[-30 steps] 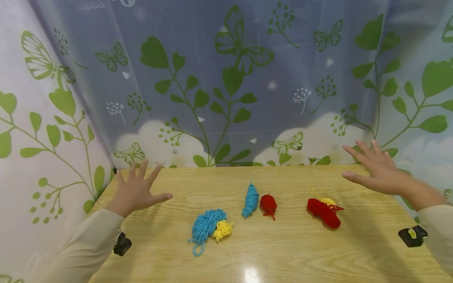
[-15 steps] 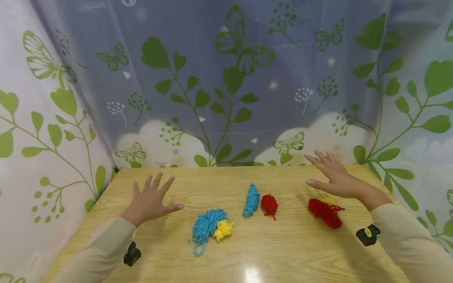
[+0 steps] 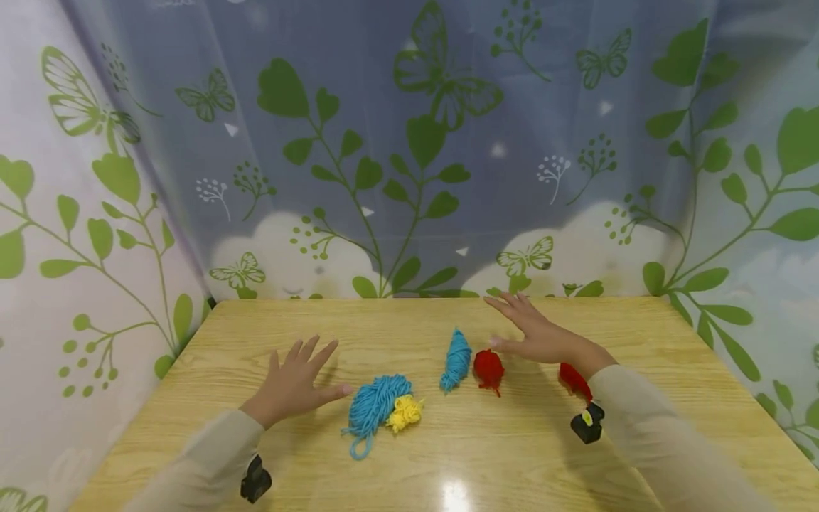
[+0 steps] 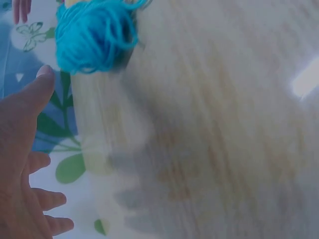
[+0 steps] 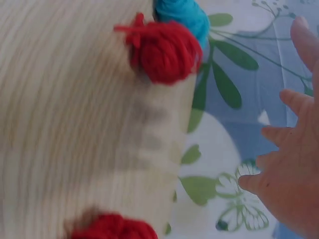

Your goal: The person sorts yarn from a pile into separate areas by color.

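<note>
My left hand (image 3: 296, 384) hovers over the table with fingers spread, its thumb tip just left of a large blue yarn bundle (image 3: 377, 402). A small yellow yarn ball (image 3: 404, 413) lies against that bundle's right side. In the middle is a slim blue yarn skein (image 3: 456, 361), and beside it a small red yarn ball (image 3: 489, 368). My right hand (image 3: 544, 338), fingers extended and holding nothing, is above and right of the red ball. A longer red yarn skein (image 3: 574, 382) is partly covered by the right forearm. Shadows under both hands show in the wrist views.
The wooden table (image 3: 512, 455) reaches back to a hanging curtain (image 3: 345, 163) printed with leaves and butterflies. Similar fabric walls stand at left and right. A black wrist camera (image 3: 256, 480) is on the left sleeve, another black camera (image 3: 587, 424) on the right.
Both hands have moved inward and lower: the right one far to the left, past the long red skein, the left one rightward to the blue bundle. The yarn has stayed put.
</note>
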`<action>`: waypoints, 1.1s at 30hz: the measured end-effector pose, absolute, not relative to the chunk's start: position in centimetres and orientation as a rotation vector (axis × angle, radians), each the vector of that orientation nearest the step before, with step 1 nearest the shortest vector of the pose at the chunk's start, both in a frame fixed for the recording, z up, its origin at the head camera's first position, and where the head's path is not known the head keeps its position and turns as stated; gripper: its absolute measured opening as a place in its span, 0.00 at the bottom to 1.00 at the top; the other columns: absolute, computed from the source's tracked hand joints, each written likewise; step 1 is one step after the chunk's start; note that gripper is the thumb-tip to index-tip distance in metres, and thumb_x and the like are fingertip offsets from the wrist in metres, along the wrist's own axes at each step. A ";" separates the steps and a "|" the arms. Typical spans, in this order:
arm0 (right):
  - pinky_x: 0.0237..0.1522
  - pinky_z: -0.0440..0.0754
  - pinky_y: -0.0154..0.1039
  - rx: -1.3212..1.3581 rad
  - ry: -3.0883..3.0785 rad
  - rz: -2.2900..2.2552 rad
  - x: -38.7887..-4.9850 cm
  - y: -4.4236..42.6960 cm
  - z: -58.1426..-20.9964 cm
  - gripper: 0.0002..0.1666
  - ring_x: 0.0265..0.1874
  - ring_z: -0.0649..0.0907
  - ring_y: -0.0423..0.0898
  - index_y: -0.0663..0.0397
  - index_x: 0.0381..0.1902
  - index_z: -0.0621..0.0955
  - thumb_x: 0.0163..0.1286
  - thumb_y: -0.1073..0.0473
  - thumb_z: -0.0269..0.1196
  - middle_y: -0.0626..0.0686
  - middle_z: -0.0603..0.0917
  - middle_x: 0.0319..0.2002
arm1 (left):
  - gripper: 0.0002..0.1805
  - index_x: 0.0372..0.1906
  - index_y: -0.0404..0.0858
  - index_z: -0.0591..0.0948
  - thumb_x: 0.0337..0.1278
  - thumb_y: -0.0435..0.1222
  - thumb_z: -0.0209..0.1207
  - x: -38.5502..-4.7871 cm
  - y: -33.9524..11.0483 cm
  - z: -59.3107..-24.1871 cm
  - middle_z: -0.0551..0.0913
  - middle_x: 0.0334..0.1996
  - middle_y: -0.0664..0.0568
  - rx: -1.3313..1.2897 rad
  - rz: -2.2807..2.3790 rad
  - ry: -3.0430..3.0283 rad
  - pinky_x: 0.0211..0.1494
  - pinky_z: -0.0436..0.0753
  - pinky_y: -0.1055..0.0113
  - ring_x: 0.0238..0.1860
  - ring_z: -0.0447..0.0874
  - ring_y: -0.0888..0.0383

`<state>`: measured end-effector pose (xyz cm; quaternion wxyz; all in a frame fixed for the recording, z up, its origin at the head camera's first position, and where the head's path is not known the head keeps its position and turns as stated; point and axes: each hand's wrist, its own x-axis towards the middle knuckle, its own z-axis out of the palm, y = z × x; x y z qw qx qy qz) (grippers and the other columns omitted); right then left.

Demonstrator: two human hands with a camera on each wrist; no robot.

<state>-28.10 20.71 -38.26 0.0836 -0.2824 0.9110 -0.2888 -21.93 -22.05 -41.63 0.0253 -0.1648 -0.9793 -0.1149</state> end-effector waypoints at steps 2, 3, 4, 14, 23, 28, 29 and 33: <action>0.63 0.39 0.75 -0.857 2.685 -0.886 -28.2 20.0 -38.7 0.49 0.72 0.32 0.64 0.42 0.77 0.49 0.68 0.39 0.59 0.60 0.38 0.76 | 0.46 0.73 0.42 0.62 0.54 0.64 0.56 -21.8 -21.7 -41.9 0.59 0.70 0.32 -0.520 -0.360 -3.035 0.61 0.46 0.22 0.69 0.54 0.29; 0.63 0.40 0.75 -0.862 2.669 -0.898 -28.3 19.7 -38.8 0.49 0.72 0.32 0.64 0.43 0.77 0.49 0.67 0.39 0.59 0.60 0.38 0.76 | 0.46 0.73 0.42 0.62 0.54 0.64 0.56 -21.7 -21.5 -41.9 0.59 0.70 0.33 -0.526 -0.367 -3.039 0.61 0.47 0.22 0.69 0.55 0.29; 0.63 0.40 0.75 -0.860 2.654 -0.907 -28.3 19.4 -39.0 0.50 0.72 0.32 0.64 0.43 0.77 0.49 0.66 0.39 0.60 0.60 0.39 0.76 | 0.46 0.73 0.42 0.62 0.54 0.64 0.56 -21.6 -21.4 -42.0 0.60 0.70 0.33 -0.535 -0.374 -3.042 0.61 0.47 0.23 0.68 0.55 0.29; 0.66 0.51 0.70 -0.926 2.629 -0.874 -29.1 17.4 -41.1 0.53 0.73 0.44 0.64 0.49 0.76 0.53 0.62 0.40 0.65 0.63 0.46 0.75 | 0.48 0.72 0.39 0.62 0.53 0.63 0.58 -20.8 -19.8 -43.0 0.60 0.70 0.33 -0.640 -0.662 -3.059 0.61 0.66 0.34 0.67 0.61 0.33; 0.67 0.56 0.66 -0.959 2.541 -0.956 -29.6 16.3 -42.7 0.52 0.72 0.52 0.63 0.53 0.75 0.55 0.60 0.48 0.69 0.64 0.51 0.74 | 0.47 0.72 0.36 0.61 0.55 0.58 0.61 -20.2 -18.5 -43.8 0.62 0.70 0.35 -0.693 -0.994 -3.047 0.64 0.65 0.37 0.68 0.61 0.35; 0.65 0.63 0.62 -0.980 2.521 -0.964 -29.9 15.9 -43.3 0.49 0.71 0.56 0.64 0.56 0.73 0.59 0.61 0.52 0.69 0.65 0.55 0.73 | 0.46 0.71 0.33 0.62 0.53 0.54 0.64 -20.2 -18.1 -44.4 0.65 0.69 0.38 -0.705 -1.117 -3.003 0.68 0.62 0.42 0.69 0.61 0.38; 0.64 0.65 0.62 -0.984 2.517 -0.959 -29.9 15.8 -43.4 0.48 0.71 0.57 0.64 0.57 0.73 0.60 0.61 0.53 0.69 0.65 0.55 0.73 | 0.46 0.71 0.32 0.62 0.53 0.53 0.64 -20.2 -18.1 -44.4 0.65 0.68 0.38 -0.713 -1.125 -2.998 0.69 0.62 0.42 0.69 0.61 0.38; 0.62 0.68 0.61 -1.024 2.509 -0.924 -30.1 15.5 -43.4 0.44 0.70 0.58 0.65 0.58 0.71 0.63 0.61 0.54 0.68 0.67 0.56 0.72 | 0.45 0.70 0.31 0.62 0.54 0.51 0.65 -20.2 -18.0 -44.7 0.66 0.68 0.37 -0.748 -1.133 -2.985 0.69 0.62 0.43 0.68 0.62 0.38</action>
